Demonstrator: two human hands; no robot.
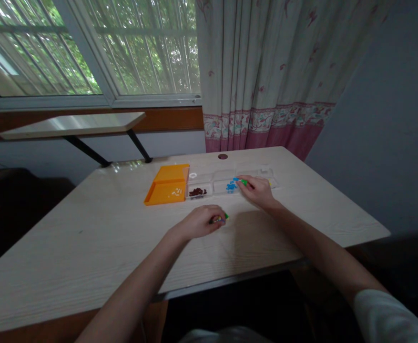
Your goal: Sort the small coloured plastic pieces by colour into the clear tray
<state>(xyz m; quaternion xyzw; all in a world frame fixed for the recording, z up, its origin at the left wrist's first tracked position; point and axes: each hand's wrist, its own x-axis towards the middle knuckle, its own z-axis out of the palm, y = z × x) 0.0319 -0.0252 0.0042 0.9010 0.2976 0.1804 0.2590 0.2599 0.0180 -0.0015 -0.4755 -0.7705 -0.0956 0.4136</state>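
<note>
My left hand [206,220] is closed low over the table, its fingers curled round a small multicoloured piece [226,217] with green and bits of yellow and purple showing. Further forward, my right hand [257,191] pinches a small green piece [243,182], too small to make out fully. A blue bit [236,179] sits at its tip; whether the two are joined I cannot tell. Right below are several small blue pieces [231,186] in a transparent box [219,188]. Dark brown pieces [197,192] fill part of the transparent compartment to the left.
An open orange case [166,192] holding several small white pieces [176,192] lies left of the transparent boxes. A raised shelf [76,125] on black legs stands at the back left. The table [123,243] has a round cable hole [223,156] near the curtain [244,95].
</note>
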